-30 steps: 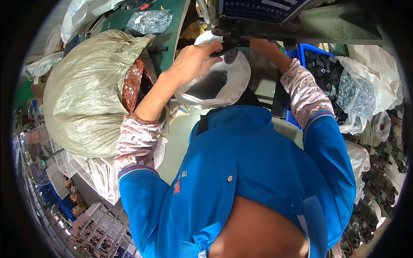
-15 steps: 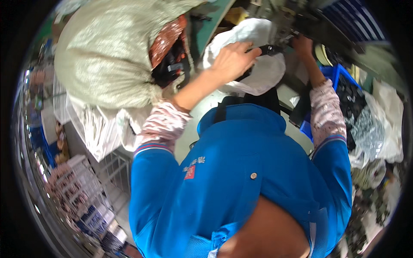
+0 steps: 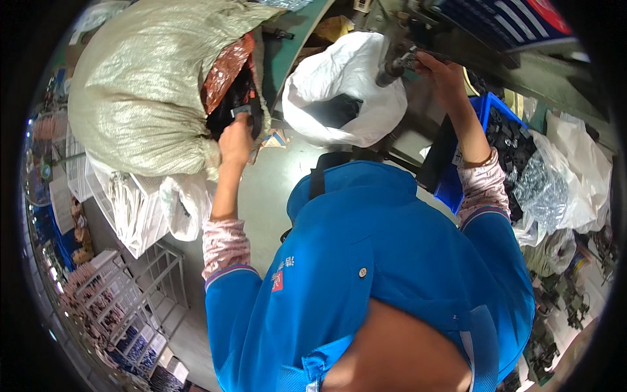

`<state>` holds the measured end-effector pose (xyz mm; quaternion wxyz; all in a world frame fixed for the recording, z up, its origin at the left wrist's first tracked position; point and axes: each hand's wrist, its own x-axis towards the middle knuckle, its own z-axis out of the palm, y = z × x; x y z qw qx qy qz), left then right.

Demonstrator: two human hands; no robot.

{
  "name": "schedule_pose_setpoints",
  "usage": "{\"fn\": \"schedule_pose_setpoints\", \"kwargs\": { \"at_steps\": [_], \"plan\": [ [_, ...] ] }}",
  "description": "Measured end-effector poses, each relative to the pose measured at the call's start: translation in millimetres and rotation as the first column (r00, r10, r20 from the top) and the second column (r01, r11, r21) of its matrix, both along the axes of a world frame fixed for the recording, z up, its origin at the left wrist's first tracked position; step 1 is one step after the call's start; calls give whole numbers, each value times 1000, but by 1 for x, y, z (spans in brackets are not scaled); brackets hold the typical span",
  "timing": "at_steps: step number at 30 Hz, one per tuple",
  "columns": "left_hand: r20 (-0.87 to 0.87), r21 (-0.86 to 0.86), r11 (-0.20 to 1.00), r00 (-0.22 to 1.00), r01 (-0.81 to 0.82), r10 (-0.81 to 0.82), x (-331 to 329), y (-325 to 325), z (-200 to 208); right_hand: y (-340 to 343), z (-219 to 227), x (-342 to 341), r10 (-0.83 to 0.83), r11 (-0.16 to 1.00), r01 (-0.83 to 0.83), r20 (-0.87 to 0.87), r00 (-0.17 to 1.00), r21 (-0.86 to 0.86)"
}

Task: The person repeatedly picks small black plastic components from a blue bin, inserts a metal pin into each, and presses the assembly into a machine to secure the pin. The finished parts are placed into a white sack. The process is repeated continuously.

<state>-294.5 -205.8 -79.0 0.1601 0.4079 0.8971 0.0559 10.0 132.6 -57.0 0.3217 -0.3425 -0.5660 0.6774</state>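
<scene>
My left hand point(image 3: 236, 138) is at the mouth of a large pale woven sack point(image 3: 140, 85), its fingers closed at a dark piece with a grey patch point(image 3: 240, 112). Dark pieces and a reddish-brown plastic liner point(image 3: 228, 68) show in the opening. Beside a dark machine, my right hand point(image 3: 445, 80) has its fingers pinched at a small dark and grey part point(image 3: 409, 59); exactly what they grip is partly hidden. Between my hands, a white bag point(image 3: 307, 88) gapes below the machine head point(image 3: 390, 73), with dark contents inside.
At my right stands a blue bin point(image 3: 484, 111) of black parts, with clear plastic bags point(image 3: 568, 176) against it. White bundled material point(image 3: 134, 209) lies below the sack. A metal rack point(image 3: 147, 294) stands at the lower left. A dark blue panel point(image 3: 503, 23) overhangs the machine.
My left hand has moved left from over the white bag, where it was at a black piece, to the sack's mouth. My right hand stays by the machine. The view has shifted slightly.
</scene>
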Motion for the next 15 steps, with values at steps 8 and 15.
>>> {"fn": "schedule_pose_setpoints", "kwargs": {
  "at_steps": [8, 15],
  "plan": [
    [353, 457, 740, 864, -495, 360, -25, -27, -29, -32, 44, -11, 127, 985, -140, -119, 985, -102],
    [950, 135, 340, 25, -931, -311, 15, -23, 7, -48, 47, -22, -7, 987, 3, 23, 1000, 158]
  ]
}}
